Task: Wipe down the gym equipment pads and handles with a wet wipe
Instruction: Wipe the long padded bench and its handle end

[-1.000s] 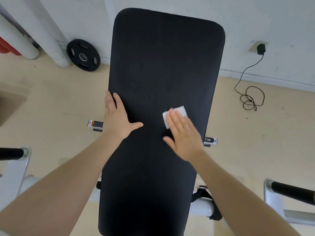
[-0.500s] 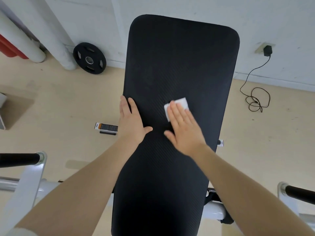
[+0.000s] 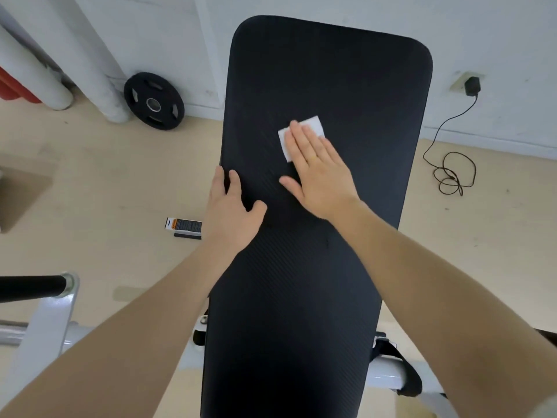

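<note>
Right hand (image 3: 319, 173) lies flat with straight, closed fingers, pressing a white wet wipe (image 3: 301, 137) onto the black bench pad (image 3: 316, 282); the wipe sits in the upper middle of the pad, its far corners showing past the fingertips. Left hand (image 3: 232, 212) rests open, palm down, on the pad's left edge, fingers straight, thumb spread toward the centre, holding nothing. The pad is long, dark, finely ribbed, with rounded far corners, and runs away from the viewer toward a pale wall (image 3: 482, 40). White frame tubing (image 3: 42, 327) shows below at both sides, with a black handle bar (image 3: 30, 289) at left. The floor (image 3: 105, 182) is beige. A black weight plate (image 3: 153, 104) leans against the wall beside pale pipes (image 3: 99, 70). A small labelled box (image 3: 184, 226) lies on the floor left of the pad. At right, a black charger (image 3: 471, 86) is plugged into a wall socket, its cable (image 3: 452, 173) coiled on the floor.
</note>
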`<state>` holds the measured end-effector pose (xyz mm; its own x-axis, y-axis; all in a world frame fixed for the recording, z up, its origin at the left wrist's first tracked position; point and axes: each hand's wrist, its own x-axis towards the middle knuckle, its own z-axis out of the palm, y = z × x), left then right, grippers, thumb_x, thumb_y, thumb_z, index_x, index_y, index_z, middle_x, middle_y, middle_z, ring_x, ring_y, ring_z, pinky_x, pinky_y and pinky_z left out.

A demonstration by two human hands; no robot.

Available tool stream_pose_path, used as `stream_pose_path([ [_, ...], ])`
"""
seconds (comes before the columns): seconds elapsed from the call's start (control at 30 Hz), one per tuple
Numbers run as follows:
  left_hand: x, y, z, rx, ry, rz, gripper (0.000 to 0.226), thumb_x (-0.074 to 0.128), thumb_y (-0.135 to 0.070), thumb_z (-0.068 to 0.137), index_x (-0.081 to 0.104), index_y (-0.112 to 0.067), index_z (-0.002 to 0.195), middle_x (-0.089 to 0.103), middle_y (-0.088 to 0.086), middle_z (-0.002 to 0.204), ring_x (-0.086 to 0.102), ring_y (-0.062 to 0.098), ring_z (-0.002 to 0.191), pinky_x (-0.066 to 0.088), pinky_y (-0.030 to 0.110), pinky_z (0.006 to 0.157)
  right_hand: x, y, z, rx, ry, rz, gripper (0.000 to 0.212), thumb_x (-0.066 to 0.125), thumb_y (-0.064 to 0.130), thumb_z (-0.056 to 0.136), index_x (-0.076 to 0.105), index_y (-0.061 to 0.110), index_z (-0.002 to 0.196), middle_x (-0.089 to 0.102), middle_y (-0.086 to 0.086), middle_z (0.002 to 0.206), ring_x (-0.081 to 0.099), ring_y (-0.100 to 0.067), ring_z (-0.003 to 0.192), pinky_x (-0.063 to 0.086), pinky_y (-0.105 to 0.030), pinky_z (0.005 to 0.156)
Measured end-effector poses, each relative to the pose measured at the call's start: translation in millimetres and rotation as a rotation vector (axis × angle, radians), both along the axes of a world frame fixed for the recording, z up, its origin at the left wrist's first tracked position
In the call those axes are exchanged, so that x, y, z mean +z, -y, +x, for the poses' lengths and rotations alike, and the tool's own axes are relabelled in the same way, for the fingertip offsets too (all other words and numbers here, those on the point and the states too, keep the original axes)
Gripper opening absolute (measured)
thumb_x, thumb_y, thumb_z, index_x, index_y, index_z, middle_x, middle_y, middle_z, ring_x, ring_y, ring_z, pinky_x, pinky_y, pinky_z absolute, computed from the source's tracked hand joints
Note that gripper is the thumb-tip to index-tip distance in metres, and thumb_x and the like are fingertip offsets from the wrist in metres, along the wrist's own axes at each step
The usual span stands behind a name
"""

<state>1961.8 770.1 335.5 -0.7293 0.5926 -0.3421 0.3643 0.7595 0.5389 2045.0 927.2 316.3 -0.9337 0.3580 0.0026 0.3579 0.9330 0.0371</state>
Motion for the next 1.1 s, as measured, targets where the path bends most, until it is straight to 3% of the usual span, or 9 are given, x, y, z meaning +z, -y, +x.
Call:
stream_pose_path([
  [0.13,2.1,8.7,-11.7,0.066,0.168,0.184,0.054,0.037,-0.014,0.097,0.020,-0.017,0.148,0.004,-0.004,0.158,0.005,0.010,0.144,0.008,0.020,0.111,4.0,12.8,-16.9,-0.105,-0.016,-0.053,0.071,0.022,0.049,0.096,-0.004,0.008,0.148,-0.007,-0.008,0.158,-0.007,-0.021,0.145,-0.005,-0.033,0.117],
  [0.33,4.4,17.9,-23.8,0.099,0.285,0.302,0.048,0.029,-0.005,0.097,0.034,-0.016,0.143,0.017,-0.003,0.156,0.015,0.010,0.143,0.009,0.022,0.114,-27.6,82.7,18.0,0.058,0.122,-0.114,0.072,0.018,0.053,0.095,-0.006,0.008,0.146,-0.008,-0.008,0.156,-0.010,-0.022,0.144,0.000,-0.038,0.118],
  [0.47,4.0,29.6,-38.1,0.099,0.444,0.368,0.048,0.028,-0.007,0.096,0.037,-0.021,0.141,0.029,-0.006,0.152,0.025,0.009,0.139,0.018,0.034,0.118,-46.6,119.3,32.0,0.079,0.116,-0.119,0.071,0.022,0.053,0.093,0.012,0.007,0.147,0.010,-0.009,0.155,0.009,-0.021,0.144,0.012,-0.039,0.118],
  [0.57,2.9,36.5,-47.5,0.058,0.574,0.407,0.047,0.027,-0.010,0.097,0.034,-0.023,0.142,0.037,-0.009,0.146,0.033,0.002,0.134,0.026,0.028,0.113,-40.4,112.8,18.2,0.064,0.107,-0.107,0.068,0.021,0.051,0.094,0.014,0.008,0.146,0.013,-0.007,0.153,0.013,-0.019,0.142,0.020,-0.038,0.116],
  [0.67,4.5,39.2,-55.4,0.057,0.688,0.485,0.040,0.027,-0.024,0.101,0.034,-0.024,0.140,0.046,-0.024,0.125,0.042,-0.013,0.114,0.032,0.016,0.099,-21.5,98.3,-15.4,0.033,0.073,-0.120,0.067,0.015,0.051,0.094,0.000,0.010,0.145,-0.002,-0.005,0.155,-0.003,-0.015,0.142,0.005,-0.034,0.115],
  [0.73,4.4,39.8,-60.7,0.085,0.753,0.526,0.042,0.028,-0.031,0.101,0.031,-0.024,0.142,0.043,-0.021,0.129,0.039,-0.007,0.119,0.030,0.022,0.104,-8.2,84.4,-45.4,-0.025,0.041,-0.115,0.069,0.019,0.051,0.096,-0.006,0.011,0.147,-0.008,-0.004,0.157,-0.009,-0.016,0.144,-0.004,-0.031,0.114],
  [0.93,-4.7,48.5,-77.6,0.154,0.979,0.594,0.047,0.018,-0.029,0.101,0.025,-0.018,0.146,0.038,-0.006,0.147,0.039,0.003,0.127,0.026,0.031,0.113,14.5,61.3,-108.2,-0.186,-0.030,-0.077,0.066,0.024,0.042,0.099,-0.006,0.009,0.148,-0.010,-0.007,0.157,-0.009,-0.020,0.145,-0.005,-0.032,0.116],
  [1.1,-10.5,55.8,-77.2,0.281,1.074,0.611,0.051,0.013,-0.035,0.101,0.036,-0.014,0.141,0.045,0.002,0.144,0.042,0.015,0.131,0.025,0.037,0.114,-2.6,104.1,-75.7,-0.127,0.041,-0.118,0.064,0.019,0.043,0.098,-0.003,0.007,0.147,-0.008,-0.008,0.157,-0.007,-0.021,0.145,0.003,-0.036,0.119],
])
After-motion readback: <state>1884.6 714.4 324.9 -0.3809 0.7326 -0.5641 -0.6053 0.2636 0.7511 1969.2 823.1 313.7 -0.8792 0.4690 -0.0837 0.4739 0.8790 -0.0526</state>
